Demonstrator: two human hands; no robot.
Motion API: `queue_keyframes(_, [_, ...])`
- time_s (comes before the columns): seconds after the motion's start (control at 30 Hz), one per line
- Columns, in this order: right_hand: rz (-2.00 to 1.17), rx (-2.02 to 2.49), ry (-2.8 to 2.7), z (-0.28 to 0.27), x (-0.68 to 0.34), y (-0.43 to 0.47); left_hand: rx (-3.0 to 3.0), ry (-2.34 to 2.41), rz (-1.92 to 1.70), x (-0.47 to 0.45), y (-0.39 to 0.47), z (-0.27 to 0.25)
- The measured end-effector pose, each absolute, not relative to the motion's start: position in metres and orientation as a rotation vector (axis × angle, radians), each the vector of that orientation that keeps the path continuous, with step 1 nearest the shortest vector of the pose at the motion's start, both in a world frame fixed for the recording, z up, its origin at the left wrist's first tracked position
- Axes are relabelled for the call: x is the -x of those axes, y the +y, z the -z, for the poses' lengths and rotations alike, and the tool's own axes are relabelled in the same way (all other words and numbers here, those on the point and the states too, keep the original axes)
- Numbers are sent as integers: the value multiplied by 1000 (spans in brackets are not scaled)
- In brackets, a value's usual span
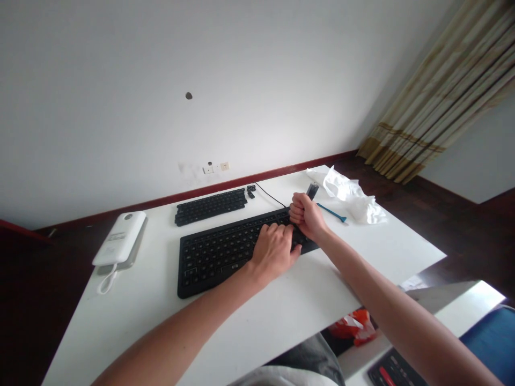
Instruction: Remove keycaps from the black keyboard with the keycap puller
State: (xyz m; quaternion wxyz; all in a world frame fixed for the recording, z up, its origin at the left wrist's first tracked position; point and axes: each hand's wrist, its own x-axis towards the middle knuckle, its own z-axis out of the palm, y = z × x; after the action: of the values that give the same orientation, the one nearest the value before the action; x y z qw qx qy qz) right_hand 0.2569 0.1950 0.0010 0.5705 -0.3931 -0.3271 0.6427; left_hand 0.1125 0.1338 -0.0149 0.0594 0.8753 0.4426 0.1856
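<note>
A black keyboard base (217,257) lies on the white table, with rows of small key mounts showing where keycaps are off. My left hand (276,246) rests palm down on its right half, fingers lying along it and thumb apart. My right hand (306,214) is a fist over the keyboard's right end, wrapped round a dark-handled tool (313,190) whose handle end sticks out above; its lower end is hidden. Behind the base sits a joined block of black keycaps (211,206), with several loose keycaps (251,190) at its right corner.
A white power bank (120,238) with a short cable loop lies at the left. Right of my fist are a blue pry tool (332,213) and crumpled white tissue (348,195). The keyboard's cable (269,194) runs backward. A red wrapper (356,326) shows below the table edge.
</note>
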Motion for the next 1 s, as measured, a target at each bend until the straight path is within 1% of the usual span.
queue_keyframes(0.2, [-1638, 872, -913, -1, -258, 192, -2852, 1292, -488, -117, 116, 12])
queue_keyframes(0.53, [-1758, 802, -1188, 3, -267, 191, -2831, 1314, -490, -118, 116, 17])
queue_keyframes(0.77, [-1645, 786, -1555, 9, -274, 190, -2849, 1305, -465, -117, 116, 15])
queue_keyframes(1.0, [-1785, 683, -1217, 10, -276, 195, -2837, 1338, -461, -117, 116, 15])
